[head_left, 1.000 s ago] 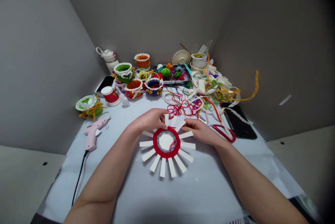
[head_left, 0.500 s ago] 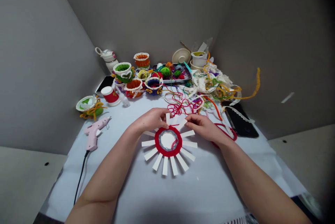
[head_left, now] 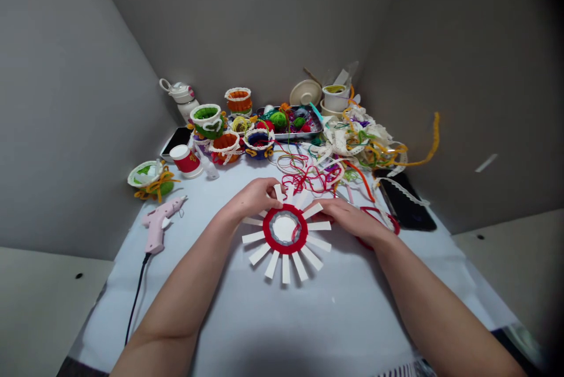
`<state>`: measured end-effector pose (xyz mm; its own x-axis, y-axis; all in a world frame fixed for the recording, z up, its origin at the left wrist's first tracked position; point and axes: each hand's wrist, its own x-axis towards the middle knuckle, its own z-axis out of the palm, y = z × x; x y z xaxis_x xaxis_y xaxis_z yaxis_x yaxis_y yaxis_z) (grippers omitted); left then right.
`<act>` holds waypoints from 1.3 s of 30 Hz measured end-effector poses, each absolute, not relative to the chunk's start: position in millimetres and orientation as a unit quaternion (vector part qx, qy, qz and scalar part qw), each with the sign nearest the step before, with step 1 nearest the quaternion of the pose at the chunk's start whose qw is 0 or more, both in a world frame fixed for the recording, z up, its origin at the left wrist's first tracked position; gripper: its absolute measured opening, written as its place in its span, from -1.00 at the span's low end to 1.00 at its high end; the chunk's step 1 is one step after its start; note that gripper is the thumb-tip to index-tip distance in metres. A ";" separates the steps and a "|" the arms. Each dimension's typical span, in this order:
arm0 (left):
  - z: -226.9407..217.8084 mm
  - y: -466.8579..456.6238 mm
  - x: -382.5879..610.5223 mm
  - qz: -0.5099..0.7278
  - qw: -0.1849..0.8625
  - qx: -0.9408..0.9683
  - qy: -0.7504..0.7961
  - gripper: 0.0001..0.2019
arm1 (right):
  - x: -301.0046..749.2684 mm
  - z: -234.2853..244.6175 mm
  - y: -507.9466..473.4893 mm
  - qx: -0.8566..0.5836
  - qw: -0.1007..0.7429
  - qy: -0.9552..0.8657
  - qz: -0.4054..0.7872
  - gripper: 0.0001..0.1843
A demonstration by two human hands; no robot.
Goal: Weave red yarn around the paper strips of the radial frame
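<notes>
A flat white paper disc with radiating strips lies on the white table, with a ring of red yarn woven round its middle. My left hand pinches a strip at the disc's upper left edge, fingers closed on it. My right hand rests at the disc's right side, fingers curled on the red yarn strand by the strips. The tangled red yarn trails off behind the disc.
A pink glue gun with a black cord lies at left. Several yarn-wrapped cups and a tray of yarn balls stand at the back. Tangled lace and yarn, red scissors and a black phone are at right.
The disc has turned and shifted slightly away from me under both hands. My right hand has moved from the top strips down to the right side.
</notes>
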<state>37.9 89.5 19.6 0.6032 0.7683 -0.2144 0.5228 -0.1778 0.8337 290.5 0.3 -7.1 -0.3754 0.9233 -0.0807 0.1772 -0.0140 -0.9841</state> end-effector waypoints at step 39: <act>43.0 57.4 55.0 0.044 0.407 0.817 0.406 -0.40 | 291.9 7.8 -4.3 -0.536 0.250 -0.661 0.462 -0.29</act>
